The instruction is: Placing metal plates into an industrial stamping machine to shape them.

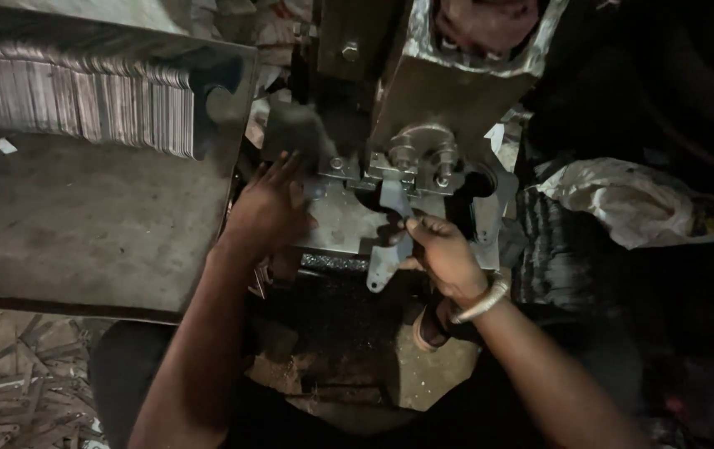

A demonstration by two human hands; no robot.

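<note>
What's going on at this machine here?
A person is working at a small metal press. Their right hand holds a flat metal blank at the press's die, while the left hand rests at the machine's left side. A row of stacked metal pieces sits on the table to the left.

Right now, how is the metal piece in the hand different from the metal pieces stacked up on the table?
The flat metal piece is single, pinched in the right hand at the press. The stacked metal strips are many, packed on edge in a row on the table, untouched. The held piece looks wider and odd-shaped. Both are thin grey metal.
</note>
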